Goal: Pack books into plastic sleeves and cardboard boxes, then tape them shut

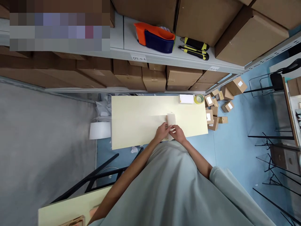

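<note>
A narrow, pale packet (171, 119) with a brownish left edge lies near the front edge of the cream table (134, 122). I cannot make out whether it is a box or wrapped paper. My left hand (161, 131) is closed on its left side, thumb and fingers pinched together. From the right, my right hand (178, 134) pinches the same packet, its fingertips almost meeting those of the left. The fingers partly hide the packet's middle.
A white box (186, 99) and a yellow tape roll (199, 99) stand at the table's back right. Above runs a shelf (160, 58) with an orange-and-blue tape dispenser (156, 37) and utility knives (195, 47). Small cartons (213, 114) lie on the floor at right.
</note>
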Action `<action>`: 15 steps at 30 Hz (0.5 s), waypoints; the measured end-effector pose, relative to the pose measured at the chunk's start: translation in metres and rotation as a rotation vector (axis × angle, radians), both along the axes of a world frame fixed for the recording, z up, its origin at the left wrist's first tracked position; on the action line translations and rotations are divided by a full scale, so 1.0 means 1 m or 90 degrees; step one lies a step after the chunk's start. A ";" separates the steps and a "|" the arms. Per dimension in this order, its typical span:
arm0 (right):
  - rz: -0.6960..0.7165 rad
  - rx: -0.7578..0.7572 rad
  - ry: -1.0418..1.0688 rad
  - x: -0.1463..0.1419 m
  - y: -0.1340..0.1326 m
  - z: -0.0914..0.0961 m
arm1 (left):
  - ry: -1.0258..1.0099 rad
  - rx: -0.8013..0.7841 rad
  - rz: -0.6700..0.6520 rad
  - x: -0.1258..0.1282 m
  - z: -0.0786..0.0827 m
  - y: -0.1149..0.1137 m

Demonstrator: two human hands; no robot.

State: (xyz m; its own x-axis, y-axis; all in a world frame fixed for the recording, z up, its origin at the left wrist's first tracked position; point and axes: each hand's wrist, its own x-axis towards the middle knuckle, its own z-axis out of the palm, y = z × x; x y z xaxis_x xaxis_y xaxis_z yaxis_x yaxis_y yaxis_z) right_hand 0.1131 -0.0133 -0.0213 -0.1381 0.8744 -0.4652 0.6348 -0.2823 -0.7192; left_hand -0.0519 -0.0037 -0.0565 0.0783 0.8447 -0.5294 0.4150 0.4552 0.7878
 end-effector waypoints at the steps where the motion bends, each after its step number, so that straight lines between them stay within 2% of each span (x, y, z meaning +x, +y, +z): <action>1: 0.008 -0.028 0.032 -0.002 0.000 -0.003 | 0.034 -0.011 0.007 -0.006 -0.003 0.000; 4: -0.023 -0.089 0.052 0.004 0.006 -0.012 | 0.118 -0.034 0.011 -0.021 -0.020 -0.002; 9: -0.155 -0.118 -0.095 0.032 0.029 -0.033 | 0.194 -0.090 0.028 -0.040 -0.048 -0.002; 12: -0.169 -0.138 -0.117 0.039 0.040 -0.051 | 0.195 -0.111 0.059 -0.047 -0.057 -0.001; 15: -0.159 -0.163 -0.110 0.033 0.045 -0.069 | 0.197 -0.121 0.095 -0.047 -0.061 -0.002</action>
